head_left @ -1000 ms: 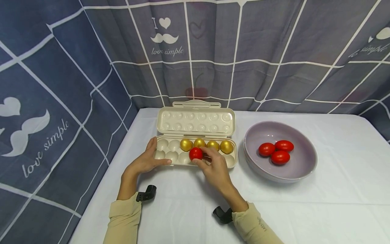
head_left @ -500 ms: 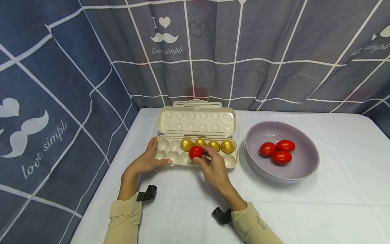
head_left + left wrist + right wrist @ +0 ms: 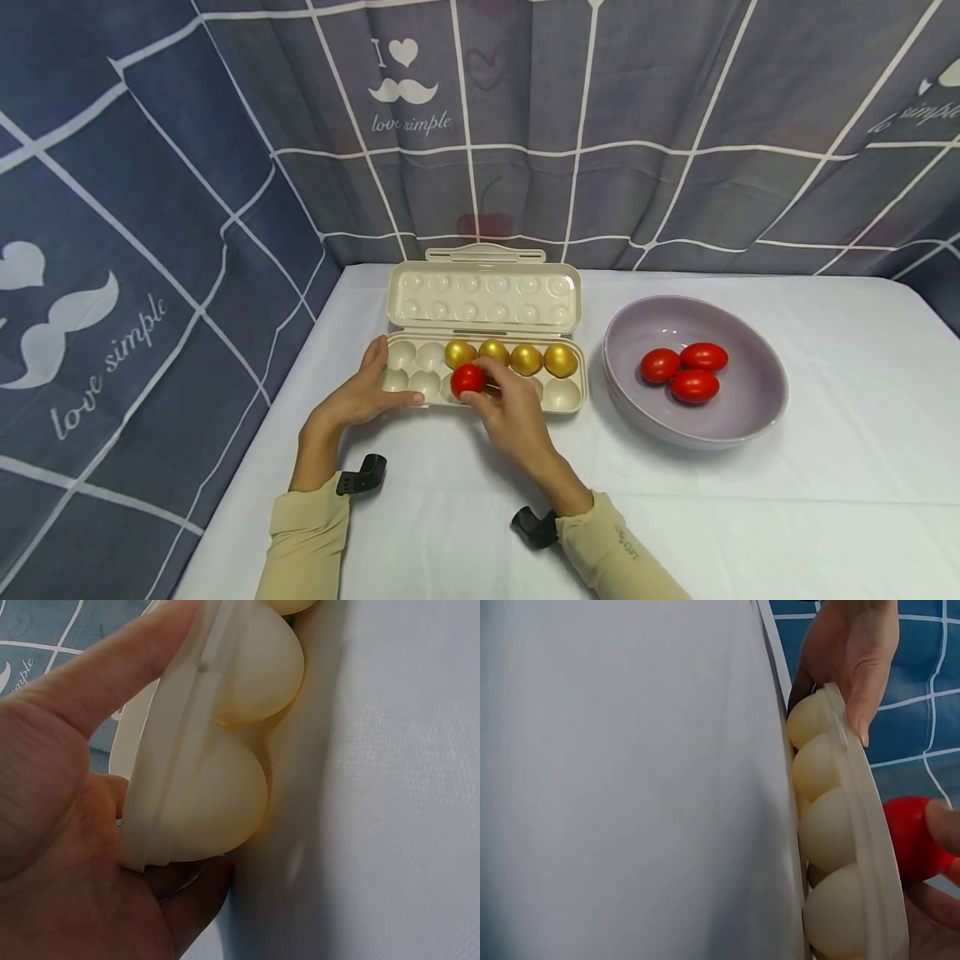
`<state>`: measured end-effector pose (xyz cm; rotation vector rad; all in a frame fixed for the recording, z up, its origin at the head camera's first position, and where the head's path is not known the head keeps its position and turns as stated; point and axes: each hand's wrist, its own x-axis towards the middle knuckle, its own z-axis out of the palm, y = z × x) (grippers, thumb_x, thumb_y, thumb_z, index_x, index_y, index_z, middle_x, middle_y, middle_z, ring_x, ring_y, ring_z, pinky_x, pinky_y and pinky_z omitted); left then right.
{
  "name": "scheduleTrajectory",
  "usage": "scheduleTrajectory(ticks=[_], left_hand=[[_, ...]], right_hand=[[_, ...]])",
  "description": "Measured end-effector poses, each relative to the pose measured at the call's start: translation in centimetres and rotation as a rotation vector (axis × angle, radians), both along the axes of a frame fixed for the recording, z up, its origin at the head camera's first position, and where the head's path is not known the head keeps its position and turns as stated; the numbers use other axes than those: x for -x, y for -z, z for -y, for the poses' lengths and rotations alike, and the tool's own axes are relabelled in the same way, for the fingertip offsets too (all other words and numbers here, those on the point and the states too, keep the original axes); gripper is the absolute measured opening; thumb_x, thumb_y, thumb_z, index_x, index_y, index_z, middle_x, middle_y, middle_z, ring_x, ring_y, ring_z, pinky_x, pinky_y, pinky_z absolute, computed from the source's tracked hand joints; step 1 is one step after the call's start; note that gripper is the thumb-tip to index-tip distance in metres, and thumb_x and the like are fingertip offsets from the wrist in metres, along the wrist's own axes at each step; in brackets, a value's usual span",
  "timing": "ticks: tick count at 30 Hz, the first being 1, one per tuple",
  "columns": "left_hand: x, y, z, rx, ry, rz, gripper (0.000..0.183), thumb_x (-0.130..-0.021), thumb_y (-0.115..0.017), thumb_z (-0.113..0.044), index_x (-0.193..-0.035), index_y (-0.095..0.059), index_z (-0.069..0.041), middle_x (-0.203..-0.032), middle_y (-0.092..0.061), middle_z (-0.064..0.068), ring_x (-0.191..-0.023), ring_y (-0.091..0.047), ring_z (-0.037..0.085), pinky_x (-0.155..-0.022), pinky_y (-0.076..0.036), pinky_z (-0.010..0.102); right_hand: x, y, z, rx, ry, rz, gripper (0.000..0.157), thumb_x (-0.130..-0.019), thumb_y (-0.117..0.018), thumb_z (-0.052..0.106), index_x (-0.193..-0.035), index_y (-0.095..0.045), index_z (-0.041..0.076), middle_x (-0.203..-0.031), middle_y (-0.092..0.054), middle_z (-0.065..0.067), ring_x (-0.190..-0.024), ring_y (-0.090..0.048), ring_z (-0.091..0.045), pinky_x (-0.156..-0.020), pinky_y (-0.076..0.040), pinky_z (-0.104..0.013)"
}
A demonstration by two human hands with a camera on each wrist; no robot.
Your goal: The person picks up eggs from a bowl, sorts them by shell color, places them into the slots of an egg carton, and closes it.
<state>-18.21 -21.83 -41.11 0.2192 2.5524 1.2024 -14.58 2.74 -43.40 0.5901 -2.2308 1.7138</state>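
A cream egg box lies on the table with its lid folded back. Its left end is gripped by my left hand, the thumb along the front rim and fingers round the end and underside, as the left wrist view shows. My right hand pinches a glossy red egg between thumb and fingers, above the front row near its third cup from the left. In the right wrist view the red egg shows just past the rim. Several gold eggs sit in the right part of the back row.
Right of the box stands a mauve bowl with three red eggs inside. A white cloth covers the table. Dark checked curtains hang behind and to the left, close to the box's lid.
My right hand has shifted slightly left along the front row with the red egg, uncovering more of the cups on the right. My left hand stays on the egg box.
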Motion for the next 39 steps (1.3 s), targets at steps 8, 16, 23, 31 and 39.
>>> scheduleTrajectory(ticks=[8,16,23,31,39], left_hand=[[0.0,-0.1,0.2,0.008,-0.009,0.001,0.122,-0.081,-0.081,-0.034,-0.153,0.009,0.006,-0.160,0.016,0.023,-0.147,0.012,0.039,-0.114,0.000,0.061],[0.1,-0.2,0.1,-0.005,-0.004,0.003,0.123,-0.080,-0.081,-0.034,-0.152,0.010,0.006,-0.160,0.017,0.024,-0.146,0.013,0.040,-0.114,-0.001,0.061],[0.1,-0.1,-0.2,-0.008,0.003,0.008,0.122,-0.081,-0.081,-0.034,-0.152,0.010,0.006,-0.160,0.017,0.024,-0.146,0.013,0.040,-0.114,-0.001,0.060],[0.0,-0.1,0.2,0.003,-0.014,0.010,0.123,-0.080,-0.081,-0.035,-0.153,0.010,0.006,-0.160,0.017,0.024,-0.146,0.013,0.040,-0.114,0.000,0.061],[0.0,0.0,0.1,0.001,-0.011,0.016,0.124,-0.081,-0.081,-0.035,-0.153,0.011,0.006,-0.160,0.018,0.024,-0.146,0.014,0.040,-0.114,0.000,0.060]], right_hand=[[0.0,-0.4,0.9,-0.165,0.066,-0.005,0.038,-0.079,-0.081,0.001,-0.113,-0.066,0.003,-0.103,-0.073,-0.010,-0.096,-0.070,-0.023,-0.083,-0.056,-0.032],[-0.1,-0.5,1.3,-0.289,0.107,-0.005,0.041,-0.079,-0.082,0.007,-0.117,-0.067,0.003,-0.103,-0.073,-0.012,-0.092,-0.071,-0.024,-0.082,-0.056,-0.036],[0.3,-0.8,1.4,-0.364,0.147,-0.023,0.040,-0.076,-0.085,0.009,-0.113,-0.070,0.004,-0.098,-0.074,-0.010,-0.089,-0.069,-0.025,-0.080,-0.054,-0.040],[0.9,-1.3,1.9,-0.378,0.114,0.002,0.027,-0.076,-0.085,0.009,-0.100,-0.074,0.007,-0.090,-0.072,-0.004,-0.082,-0.065,-0.021,-0.074,-0.051,-0.037],[0.8,-1.2,2.1,-0.418,0.144,-0.005,0.017,-0.081,-0.081,0.011,-0.096,-0.073,0.007,-0.084,-0.069,-0.002,-0.075,-0.062,-0.020,-0.068,-0.049,-0.037]])
